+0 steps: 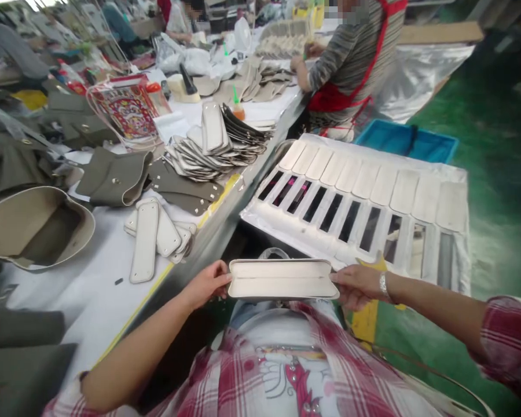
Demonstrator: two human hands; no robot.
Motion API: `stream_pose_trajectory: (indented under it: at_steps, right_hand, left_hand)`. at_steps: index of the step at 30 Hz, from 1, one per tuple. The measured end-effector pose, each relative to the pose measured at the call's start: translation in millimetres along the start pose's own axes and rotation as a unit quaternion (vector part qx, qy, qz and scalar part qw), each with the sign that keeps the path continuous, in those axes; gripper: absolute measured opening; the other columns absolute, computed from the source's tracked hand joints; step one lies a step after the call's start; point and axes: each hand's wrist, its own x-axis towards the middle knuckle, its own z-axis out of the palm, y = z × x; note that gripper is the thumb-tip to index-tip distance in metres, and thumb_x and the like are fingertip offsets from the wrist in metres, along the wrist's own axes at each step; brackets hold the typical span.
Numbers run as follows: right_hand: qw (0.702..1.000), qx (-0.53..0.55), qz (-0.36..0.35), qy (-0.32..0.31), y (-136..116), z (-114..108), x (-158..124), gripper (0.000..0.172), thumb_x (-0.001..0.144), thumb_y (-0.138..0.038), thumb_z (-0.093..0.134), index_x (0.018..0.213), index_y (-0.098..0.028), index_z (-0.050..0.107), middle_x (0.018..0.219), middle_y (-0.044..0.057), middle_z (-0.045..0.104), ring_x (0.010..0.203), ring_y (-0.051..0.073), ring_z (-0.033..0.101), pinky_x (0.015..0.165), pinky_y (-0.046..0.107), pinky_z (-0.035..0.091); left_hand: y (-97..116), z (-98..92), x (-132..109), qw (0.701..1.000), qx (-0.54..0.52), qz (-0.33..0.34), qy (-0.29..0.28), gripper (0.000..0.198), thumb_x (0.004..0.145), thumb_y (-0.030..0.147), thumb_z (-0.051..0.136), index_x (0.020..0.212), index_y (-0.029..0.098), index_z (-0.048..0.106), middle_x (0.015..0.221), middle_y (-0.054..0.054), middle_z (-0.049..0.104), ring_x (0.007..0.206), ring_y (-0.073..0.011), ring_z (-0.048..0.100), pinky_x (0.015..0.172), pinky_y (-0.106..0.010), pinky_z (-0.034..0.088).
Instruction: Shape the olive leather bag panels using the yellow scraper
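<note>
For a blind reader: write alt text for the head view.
Both hands, left hand and right hand, hold a long beige leather piece by its ends. More such pieces lie on a slatted rack ahead and on the white worktable at left.

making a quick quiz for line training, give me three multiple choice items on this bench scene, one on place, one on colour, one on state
1. Where is the long cream oblong leather panel?
A. on the slatted rack
B. between the person's two hands
C. on the blue tray

2. What colour is the co-worker's apron?
A. red
B. yellow
C. black

3. How do the left hand and right hand stand?
A. both empty
B. only one grips
C. each grips one end of the panel

Answers: 1 B, it is held level above the lap, clear of the white slatted rack. 2 A, red straps and skirt show over a striped top. 3 C, fingers close on both ends.
</note>
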Motion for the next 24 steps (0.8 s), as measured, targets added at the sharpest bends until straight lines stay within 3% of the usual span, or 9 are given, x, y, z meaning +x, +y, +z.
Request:
stream_pose_trajectory:
  at_steps: [3,5,11,14,16,18,20,22,24]
  right_hand:
    - [0.996,-0.059,0.072,0.010,-10,2,3,0.042,0.081,-0.045,0.052,0.052,-0.016,0.046,0.053,0.006,0.061,0.041,0.015,0.057,0.040,0.028,0.048]
    - [0.993,-0.080,0.077,0.030,-14,2,4,0.042,0.084,-0.043,0.050,0.051,-0.017,0.044,0.051,0.005,0.060,0.039,0.014,0.055,0.040,0.028,0.048]
    - [0.999,-0.051,0.003,0.009,-12,-1,3,0.038,0.078,-0.048,0.054,0.060,-0.016,0.046,0.050,0.000,0.057,0.037,0.009,0.052,0.040,0.023,0.046]
    - [0.996,-0.076,-0.034,0.012,-8,-7,1,0.041,0.070,-0.052,0.060,0.059,-0.017,0.043,0.050,-0.002,0.056,0.037,0.008,0.050,0.040,0.023,0.044]
    - [0.982,-0.146,-0.104,0.062,-8,-13,-1,0.039,0.065,-0.050,0.065,0.060,-0.017,0.043,0.052,-0.002,0.056,0.043,0.010,0.052,0.045,0.024,0.045]
    - [0.945,-0.209,-0.208,0.139,-10,-18,-2,0.033,0.063,-0.045,0.068,0.069,-0.017,0.050,0.064,0.000,0.060,0.057,0.013,0.058,0.055,0.026,0.048]
    - [0.903,-0.226,-0.311,0.191,-12,-20,-2,0.036,0.063,-0.040,0.068,0.087,-0.016,0.056,0.083,0.004,0.063,0.074,0.015,0.061,0.068,0.027,0.050]
    - [0.873,-0.235,-0.382,0.193,-14,-18,-3,0.039,0.069,-0.036,0.065,0.101,-0.015,0.056,0.097,0.006,0.062,0.084,0.015,0.061,0.076,0.027,0.048]
    - [0.840,-0.294,-0.418,0.185,-15,-13,-4,0.028,0.077,-0.031,0.057,0.101,-0.016,0.060,0.098,0.006,0.064,0.086,0.014,0.060,0.079,0.026,0.047]
  left_hand:
    - [10,-3.8,1,0.998,0.056,-0.034,-0.021,0.033,0.074,0.040,0.062,0.077,0.020,0.035,0.061,0.007,0.050,0.046,-0.0082,0.049,0.044,-0.021,0.044]
    - [15,-3.3,3,0.995,0.076,-0.048,-0.032,0.033,0.074,0.041,0.060,0.077,0.020,0.035,0.062,0.007,0.049,0.048,-0.0086,0.049,0.046,-0.022,0.045]
    - [19,-8.7,10,0.987,0.141,-0.062,-0.051,0.030,0.079,0.046,0.053,0.080,0.020,0.038,0.066,0.006,0.046,0.055,-0.0099,0.050,0.050,-0.022,0.044]
    - [32,-17.6,17,0.956,0.267,-0.060,-0.110,0.030,0.078,0.046,0.053,0.085,0.018,0.045,0.078,0.001,0.057,0.072,-0.0160,0.057,0.063,-0.027,0.047]
    - [48,-13.4,25,0.922,0.363,-0.015,-0.133,0.038,0.074,0.042,0.059,0.101,0.018,0.049,0.101,-0.004,0.060,0.094,-0.0210,0.056,0.079,-0.031,0.046]
    - [65,5.6,36,0.891,0.427,0.051,-0.146,0.056,0.072,0.039,0.061,0.123,0.021,0.042,0.127,-0.006,0.049,0.115,-0.0229,0.045,0.094,-0.033,0.039]
    - [76,37.9,50,0.867,0.456,0.114,-0.164,0.064,0.075,0.038,0.057,0.133,0.022,0.034,0.137,-0.006,0.040,0.123,-0.0216,0.039,0.099,-0.031,0.034]
    - [80,74.9,66,0.845,0.470,0.163,-0.198,0.059,0.078,0.037,0.052,0.133,0.020,0.038,0.132,-0.006,0.048,0.118,-0.0208,0.045,0.098,-0.030,0.035]
    - [78,105.6,79,0.825,0.477,0.195,-0.232,0.045,0.081,0.033,0.048,0.123,0.020,0.050,0.122,-0.005,0.057,0.108,-0.0205,0.053,0.094,-0.030,0.038]
